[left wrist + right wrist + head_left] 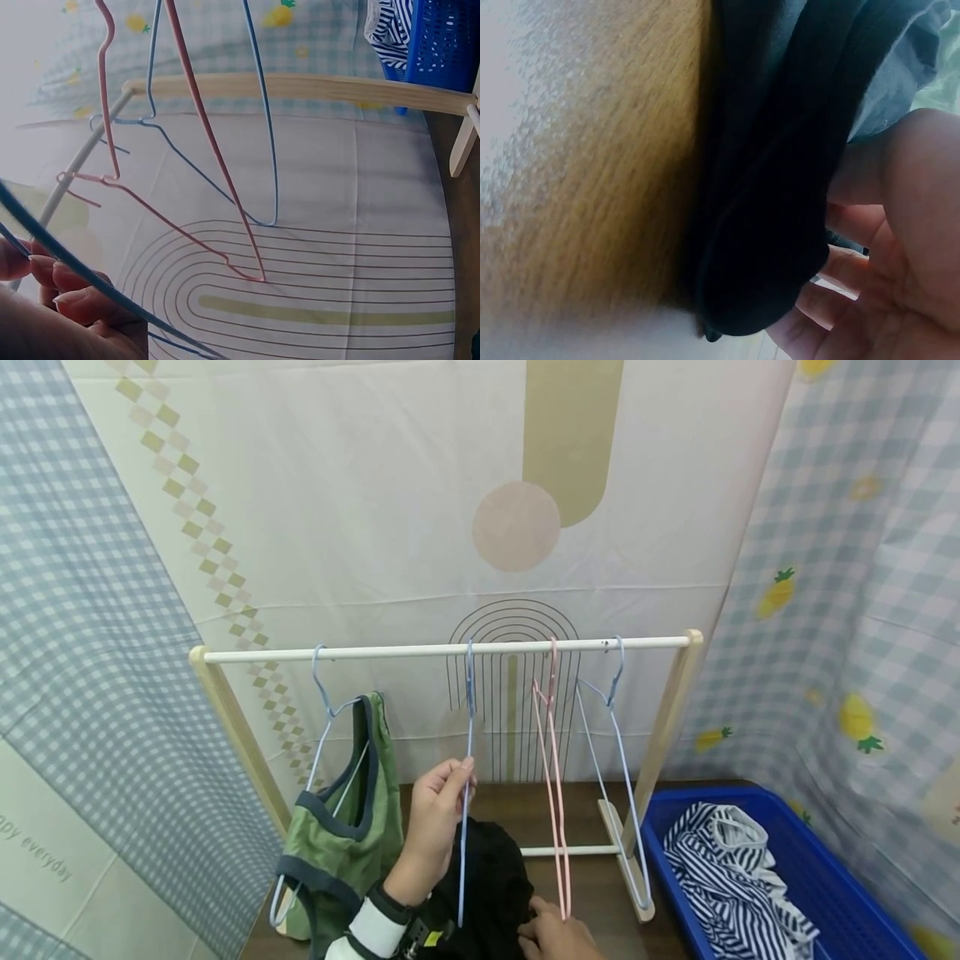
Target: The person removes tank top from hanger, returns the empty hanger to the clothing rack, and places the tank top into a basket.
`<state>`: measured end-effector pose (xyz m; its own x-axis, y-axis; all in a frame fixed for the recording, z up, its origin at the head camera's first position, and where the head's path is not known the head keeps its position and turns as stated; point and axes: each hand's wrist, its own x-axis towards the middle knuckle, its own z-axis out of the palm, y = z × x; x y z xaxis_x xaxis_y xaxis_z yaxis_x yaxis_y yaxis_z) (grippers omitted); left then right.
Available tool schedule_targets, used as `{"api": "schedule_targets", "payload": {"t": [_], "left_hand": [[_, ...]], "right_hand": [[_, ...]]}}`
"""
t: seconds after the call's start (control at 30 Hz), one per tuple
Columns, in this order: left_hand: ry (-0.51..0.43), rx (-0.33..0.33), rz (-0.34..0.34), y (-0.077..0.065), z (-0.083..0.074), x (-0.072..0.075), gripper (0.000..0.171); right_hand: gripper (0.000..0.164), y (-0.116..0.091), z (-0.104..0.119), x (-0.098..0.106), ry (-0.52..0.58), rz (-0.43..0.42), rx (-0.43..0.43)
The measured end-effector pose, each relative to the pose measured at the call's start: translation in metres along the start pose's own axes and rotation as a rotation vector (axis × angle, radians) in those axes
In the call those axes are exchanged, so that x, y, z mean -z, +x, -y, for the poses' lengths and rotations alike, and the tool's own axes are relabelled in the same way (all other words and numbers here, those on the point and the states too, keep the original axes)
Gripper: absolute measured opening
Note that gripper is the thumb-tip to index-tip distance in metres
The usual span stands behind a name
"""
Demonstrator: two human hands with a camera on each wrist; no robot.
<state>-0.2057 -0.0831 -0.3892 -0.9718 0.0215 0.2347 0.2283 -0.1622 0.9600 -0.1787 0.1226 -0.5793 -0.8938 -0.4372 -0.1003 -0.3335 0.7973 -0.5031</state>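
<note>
My left hand [429, 831] pinches the side of a blue hanger [462, 877] between thumb and fingers; its hook sits on the white bar of the rack [390, 652]. In the left wrist view the fingers [82, 300] are curled around the blue wire. Below, a black garment [498, 872] lies bunched, partly behind the left forearm. At its right edge, my right hand [558, 935] grips the cloth. The right wrist view has the black fabric [780, 195] between thumb and fingers, near a wooden surface [592, 172]. The fingertips are partly hidden by the cloth.
A green sleeveless top [337, 843] hangs on a blue hanger at the left. A pink hanger [562, 843] and another blue hanger [628, 785] hang bare to the right. On the floor at right, a blue basket [847, 877] contains a striped garment [731, 881].
</note>
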Motion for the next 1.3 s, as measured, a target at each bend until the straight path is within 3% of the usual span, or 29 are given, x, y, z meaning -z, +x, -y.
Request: {"api": "schedule_targets", "payload": {"t": [0.33,0.53,0.7,0.83,1.0,1.13,1.3], "left_hand": [[0.005,0.001,-0.012,-0.002,-0.001,0.002,0.034],[-0.015,-0.003,-0.014,-0.003,-0.001,0.002,0.039],[-0.017,0.006,-0.018,-0.005,0.0,0.004,0.038],[-0.008,0.008,-0.029,-0.007,0.003,0.007,0.035],[-0.01,0.028,-0.037,-0.012,0.008,0.013,0.035],[-0.026,0.078,-0.048,-0.017,0.014,0.017,0.034],[-0.052,0.118,-0.073,-0.023,0.021,0.023,0.03]], "right_hand": [[0.058,0.003,0.006,-0.001,0.214,0.088,-0.184],[0.036,0.003,0.004,0.002,0.087,0.104,-0.128],[0.033,0.0,0.004,0.002,0.051,0.047,-0.093],[0.028,0.0,0.005,0.0,0.043,-0.002,-0.113],[0.026,0.001,0.005,-0.006,-0.012,-0.115,-0.099],[0.025,0.004,-0.009,-0.016,-0.01,-0.196,-0.061],[0.025,0.011,-0.036,-0.035,0.001,-0.259,0.05]]}}
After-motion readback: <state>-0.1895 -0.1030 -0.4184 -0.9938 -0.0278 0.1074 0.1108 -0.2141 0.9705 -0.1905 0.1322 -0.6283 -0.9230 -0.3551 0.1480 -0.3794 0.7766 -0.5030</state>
